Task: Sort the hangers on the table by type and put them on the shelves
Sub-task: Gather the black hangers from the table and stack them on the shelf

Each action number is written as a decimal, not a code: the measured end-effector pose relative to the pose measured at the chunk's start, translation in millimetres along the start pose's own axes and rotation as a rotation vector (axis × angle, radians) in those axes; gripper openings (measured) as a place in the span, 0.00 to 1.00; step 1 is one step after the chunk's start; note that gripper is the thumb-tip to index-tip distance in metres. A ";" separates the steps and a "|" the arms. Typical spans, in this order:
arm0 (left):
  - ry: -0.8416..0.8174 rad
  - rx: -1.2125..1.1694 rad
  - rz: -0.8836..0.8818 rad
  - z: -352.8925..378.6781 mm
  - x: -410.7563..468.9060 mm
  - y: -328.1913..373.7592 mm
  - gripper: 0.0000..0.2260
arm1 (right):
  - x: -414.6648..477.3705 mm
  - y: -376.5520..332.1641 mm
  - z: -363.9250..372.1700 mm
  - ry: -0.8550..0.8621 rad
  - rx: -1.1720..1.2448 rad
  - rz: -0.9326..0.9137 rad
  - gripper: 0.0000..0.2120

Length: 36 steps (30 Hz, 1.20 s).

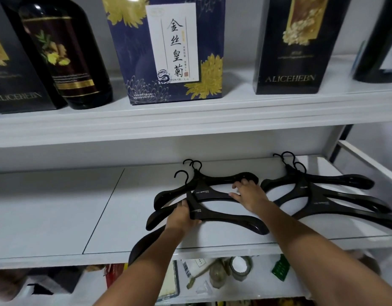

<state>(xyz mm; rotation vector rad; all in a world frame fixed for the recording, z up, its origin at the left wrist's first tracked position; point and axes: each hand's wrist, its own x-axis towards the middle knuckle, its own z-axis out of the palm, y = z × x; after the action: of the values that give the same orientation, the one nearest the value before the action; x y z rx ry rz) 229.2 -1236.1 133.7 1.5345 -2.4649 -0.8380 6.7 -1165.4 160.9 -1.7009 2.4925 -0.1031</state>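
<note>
Two piles of black hangers lie on the middle shelf (pixel 58 206), right half, flat, hooks pointing to the back wall.
- Left pile (pixel 203 193): about three hangers, fanned and overlapping. Both hands are on it.
- Right pile (pixel 318 202): several hangers stacked just beside the left pile, no hand on it; its lower arms run out towards the shelf's right front edge.

Left hand (pixel 182 217): fingers curled round the front hanger (pixel 223 217) near its neck, gripping it. One more dark hanger arm (pixel 146 241) pokes out under that forearm and overhangs the shelf's front edge; can't tell which hanger it belongs to.

Right hand (pixel 249 195): not gripping, fingers spread and laid on the right arms of the back hangers in the left pile, thumb on the middle one.

Top shelf (pixel 146 120): dark bottle (pixel 67 54), blue box (pixel 168 49) with gold flowers, black box (pixel 296 45) marked ALICEHEBN. Bottom shelf: jar (pixel 240 268) and small clutter, blurred.
</note>
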 end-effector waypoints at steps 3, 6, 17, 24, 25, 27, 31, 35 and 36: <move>0.002 0.031 0.019 9.0 7.6 6.7 0.33 | 1.8 -3.1 7.9 -0.005 -0.026 -0.027 0.24; 0.009 0.104 0.055 19.4 18.0 9.2 0.35 | 4.0 -6.4 16.8 -0.022 -0.004 -0.078 0.31; 0.158 0.393 0.239 27.5 44.0 -4.5 0.48 | 27.9 -5.3 38.5 -0.113 -0.117 -0.104 0.57; 0.056 0.414 0.053 5.0 57.9 -29.2 0.58 | 42.3 3.4 41.6 -0.216 -0.144 -0.073 0.63; 0.036 0.450 0.058 5.3 57.4 -29.1 0.63 | 43.2 4.3 42.2 -0.230 -0.145 -0.067 0.63; 0.033 0.505 0.059 6.6 59.2 -28.8 0.68 | 42.7 5.4 44.0 -0.249 -0.148 -0.059 0.63; 0.019 0.547 0.069 -1.1 67.2 -29.8 0.68 | 36.7 2.2 47.2 -0.250 -0.117 -0.034 0.62; -0.009 0.577 0.083 -8.6 74.1 -37.4 0.47 | 28.6 -6.5 47.0 -0.271 -0.100 0.010 0.60; -0.030 0.572 0.082 -9.8 74.9 -39.3 0.44 | 26.2 -7.5 47.1 -0.288 -0.089 0.034 0.60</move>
<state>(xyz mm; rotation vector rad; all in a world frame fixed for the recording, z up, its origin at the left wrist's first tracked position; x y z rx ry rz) 228.2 -1317.4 108.2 1.5496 -2.9274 -0.1359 10.7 -1192.0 113.5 -1.5749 2.3414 0.2417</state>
